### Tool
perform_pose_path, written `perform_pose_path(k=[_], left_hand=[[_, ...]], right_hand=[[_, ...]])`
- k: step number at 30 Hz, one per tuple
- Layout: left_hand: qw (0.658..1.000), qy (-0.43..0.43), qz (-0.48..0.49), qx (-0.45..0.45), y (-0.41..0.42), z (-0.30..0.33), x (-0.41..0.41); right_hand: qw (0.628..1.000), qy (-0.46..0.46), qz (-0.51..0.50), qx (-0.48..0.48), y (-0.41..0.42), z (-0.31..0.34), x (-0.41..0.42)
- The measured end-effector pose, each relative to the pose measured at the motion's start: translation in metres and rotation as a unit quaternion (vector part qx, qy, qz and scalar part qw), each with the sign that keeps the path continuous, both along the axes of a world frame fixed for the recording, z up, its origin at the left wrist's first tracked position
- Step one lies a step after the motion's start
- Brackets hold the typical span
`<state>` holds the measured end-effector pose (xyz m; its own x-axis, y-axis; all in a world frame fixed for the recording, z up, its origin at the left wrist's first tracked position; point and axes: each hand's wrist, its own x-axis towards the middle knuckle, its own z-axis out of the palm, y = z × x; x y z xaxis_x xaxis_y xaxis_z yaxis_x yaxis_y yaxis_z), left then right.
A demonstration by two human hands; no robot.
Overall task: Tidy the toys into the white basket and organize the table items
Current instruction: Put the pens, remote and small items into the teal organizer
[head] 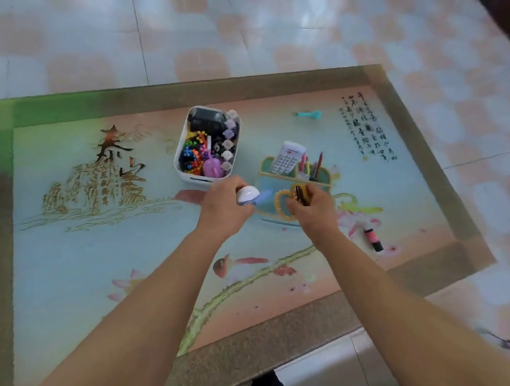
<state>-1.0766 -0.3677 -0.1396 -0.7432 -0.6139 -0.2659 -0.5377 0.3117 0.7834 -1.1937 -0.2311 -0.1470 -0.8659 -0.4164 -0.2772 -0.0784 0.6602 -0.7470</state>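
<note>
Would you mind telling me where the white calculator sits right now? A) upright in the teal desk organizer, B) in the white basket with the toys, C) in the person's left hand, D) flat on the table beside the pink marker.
A: the white calculator stands upright in the teal desk organizer, next to the pencils, right of the white basket.

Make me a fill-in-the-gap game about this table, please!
1. The colourful toys sit inside the ____ basket.
2. The calculator stands in the teal organizer, to the ____ of the basket.
3. The left hand holds a white and ____ gadget.
4. The pink and black marker lies on the table, near the ____ arm.

Missing words: white; right; blue; right
</note>
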Motion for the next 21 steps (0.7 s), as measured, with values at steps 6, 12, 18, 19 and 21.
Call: perform_pose_path(k=[6, 12, 18, 19, 21], left_hand=[[0.986, -0.073, -0.113, -0.096, 0.031, -0.018, -0.072], [0.945, -0.228, -0.181, -0.150, 0.041, -0.052, -0.106], [0.911, -0.323, -0.201, -0.157, 0.044, -0.076, -0.129], [0.909, -0.332, -0.201, -0.153, 0.044, -0.080, -0.132], [0.906, -0.341, -0.203, -0.149, 0.045, -0.085, -0.137]], right_hand=[[0.990, 0.047, 0.074, 0.113, 0.024, -0.016, -0.052], [0.949, 0.092, 0.188, 0.236, 0.016, -0.047, -0.067], [0.906, 0.078, 0.282, 0.307, 0.006, -0.061, -0.078], [0.903, 0.072, 0.285, 0.314, 0.005, -0.065, -0.080], [0.903, 0.058, 0.283, 0.319, 0.003, -0.070, -0.084]])
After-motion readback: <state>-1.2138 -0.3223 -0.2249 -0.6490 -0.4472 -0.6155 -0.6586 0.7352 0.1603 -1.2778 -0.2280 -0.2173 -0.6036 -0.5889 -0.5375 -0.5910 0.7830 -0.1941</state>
